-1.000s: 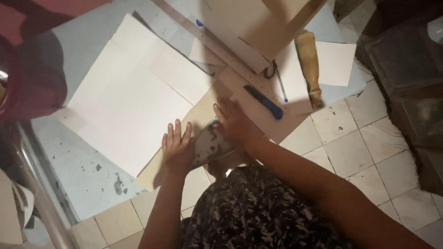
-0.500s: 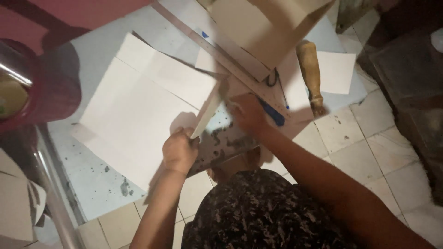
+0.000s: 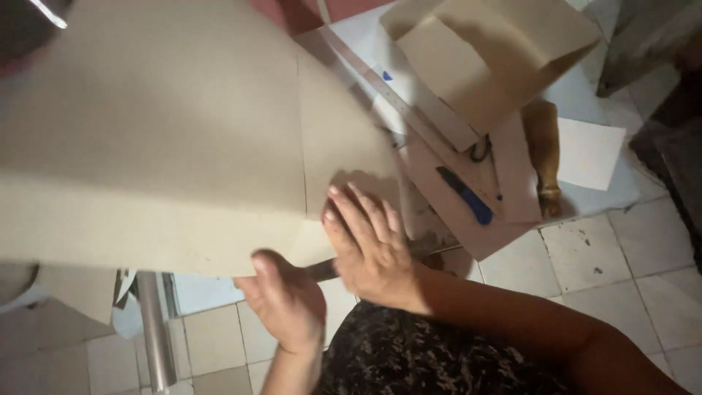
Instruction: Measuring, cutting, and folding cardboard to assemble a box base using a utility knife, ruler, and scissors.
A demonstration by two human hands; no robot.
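Observation:
A large tan cardboard sheet (image 3: 168, 139) with a scored fold line is raised close to the camera and fills the upper left. My left hand (image 3: 287, 300) grips its lower edge from beneath. My right hand (image 3: 369, 245) lies flat with fingers spread against the sheet's lower right corner. A long metal ruler (image 3: 409, 110) runs diagonally over the work surface behind the sheet. A blue-handled cutter (image 3: 466, 194) rests on a brown board (image 3: 504, 212) to the right of my right hand.
A folded cardboard box (image 3: 497, 55) stands at the top right. Beside it lie a wooden handle (image 3: 545, 153) and a white paper sheet (image 3: 589, 153). A metal pole (image 3: 155, 329) rises at lower left. Pale floor tiles (image 3: 621, 256) cover the right.
The cardboard sheet lay flat on the surface a second ago; both hands took its near edge and swung it up towards the camera, so it hides most of the surface.

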